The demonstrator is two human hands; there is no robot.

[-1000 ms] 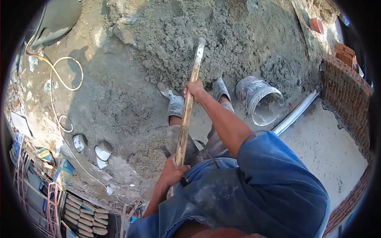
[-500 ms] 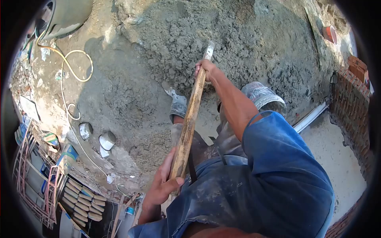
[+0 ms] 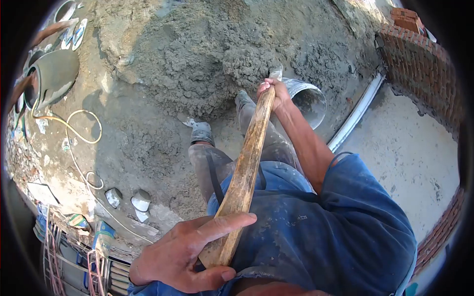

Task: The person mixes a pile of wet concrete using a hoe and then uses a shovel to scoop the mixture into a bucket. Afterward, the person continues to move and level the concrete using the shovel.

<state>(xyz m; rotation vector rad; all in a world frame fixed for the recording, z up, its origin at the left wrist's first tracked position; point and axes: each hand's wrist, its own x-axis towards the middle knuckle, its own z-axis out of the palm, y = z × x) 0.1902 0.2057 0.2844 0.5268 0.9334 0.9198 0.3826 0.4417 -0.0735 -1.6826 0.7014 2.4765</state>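
A long, worn wooden handle (image 3: 245, 170) of a digging tool runs diagonally across my body. Its pale metal end (image 3: 276, 72) shows just past my right hand, and the blade is hidden. My right hand (image 3: 274, 93) is wrapped around the far part of the handle. Close to the camera, my left hand (image 3: 190, 251) grips the butt end, with the index finger stretched across the top and the thumb below. Wet grey mortar (image 3: 197, 74) lies heaped in front of my boots (image 3: 201, 132). Beside my right forearm a mortar-smeared bucket (image 3: 308, 103) is tipped, its mouth visible.
A brick wall (image 3: 419, 64) and a white pipe (image 3: 358, 113) border the right side, by a pale floor slab (image 3: 410, 163). At left lie a yellow hose (image 3: 81, 135) and a large drum (image 3: 57, 76), with another person's arm (image 3: 52, 32) near it. Small containers (image 3: 140, 201) stand lower left.
The view has shifted toward the left and down. My left hand has risen closer to the camera with the handle's butt, and the tool's metal end now sits by the bucket.
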